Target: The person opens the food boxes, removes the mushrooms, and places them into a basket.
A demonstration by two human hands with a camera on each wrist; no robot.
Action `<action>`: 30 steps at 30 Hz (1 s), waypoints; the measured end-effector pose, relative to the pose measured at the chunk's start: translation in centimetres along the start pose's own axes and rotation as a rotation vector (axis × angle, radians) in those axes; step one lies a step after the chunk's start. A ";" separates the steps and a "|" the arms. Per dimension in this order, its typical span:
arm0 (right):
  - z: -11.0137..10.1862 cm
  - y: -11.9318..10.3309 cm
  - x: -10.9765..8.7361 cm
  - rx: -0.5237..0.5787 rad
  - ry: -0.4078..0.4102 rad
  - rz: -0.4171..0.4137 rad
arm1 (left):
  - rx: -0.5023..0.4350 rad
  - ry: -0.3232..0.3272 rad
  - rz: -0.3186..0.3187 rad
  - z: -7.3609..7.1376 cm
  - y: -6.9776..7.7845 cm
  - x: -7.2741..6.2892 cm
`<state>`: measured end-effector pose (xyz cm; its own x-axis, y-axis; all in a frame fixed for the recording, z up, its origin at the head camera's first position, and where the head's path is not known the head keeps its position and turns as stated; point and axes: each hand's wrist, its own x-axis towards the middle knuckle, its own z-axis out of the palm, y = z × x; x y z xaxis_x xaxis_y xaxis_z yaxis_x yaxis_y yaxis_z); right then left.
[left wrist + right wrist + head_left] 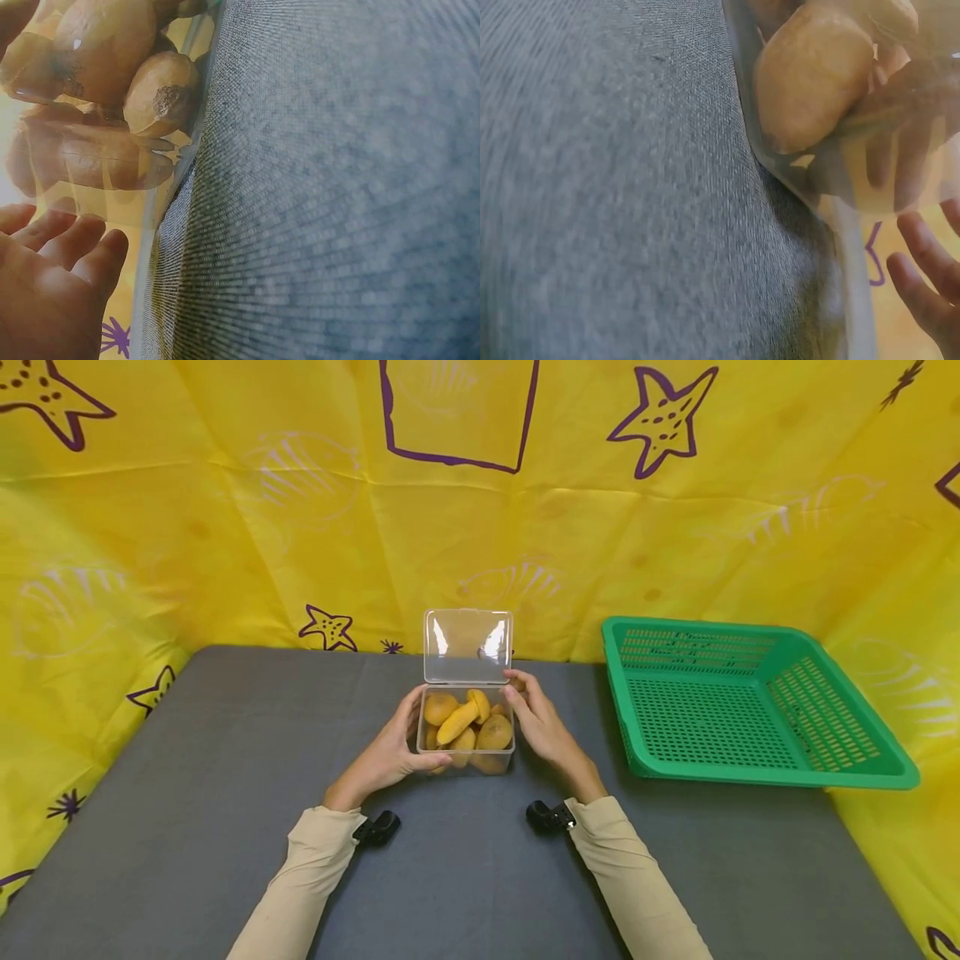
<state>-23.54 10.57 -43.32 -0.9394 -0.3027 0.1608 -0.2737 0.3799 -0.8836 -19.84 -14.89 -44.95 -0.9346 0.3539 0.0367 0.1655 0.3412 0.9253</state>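
Observation:
A clear plastic box (480, 751) sits on the table in the head view, its hinged lid (468, 647) standing up at the back. Inside lie several brown kiwis (495, 732) and, on top, a small yellow banana (457, 724) beside another yellow curved piece. My left hand (386, 756) holds the box's left side, thumb along the front wall and fingers behind. On the right side, my right hand (546, 731) holds it with the thumb at the rim and the index finger near the lid's hinge corner. Through the wall, kiwis (161, 94) show in the left wrist view.
A green perforated basket (637, 727) stands to the right on the grey tablecloth (465, 877). Behind the table hangs a yellow cloth (570, 527) with purple starfish drawings. Black wrist cameras (378, 829) are strapped over both sleeves.

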 end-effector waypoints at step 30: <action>-0.3 -4.4 -0.6 -0.313 -0.126 -0.241 | -0.036 -0.033 0.031 -0.1 -0.1 -0.1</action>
<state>-21.86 9.34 -39.44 -0.8138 -0.5124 0.2742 -0.5502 0.5272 -0.6476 -19.80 -15.04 -45.05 -0.9181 0.3927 0.0535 0.1822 0.2983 0.9369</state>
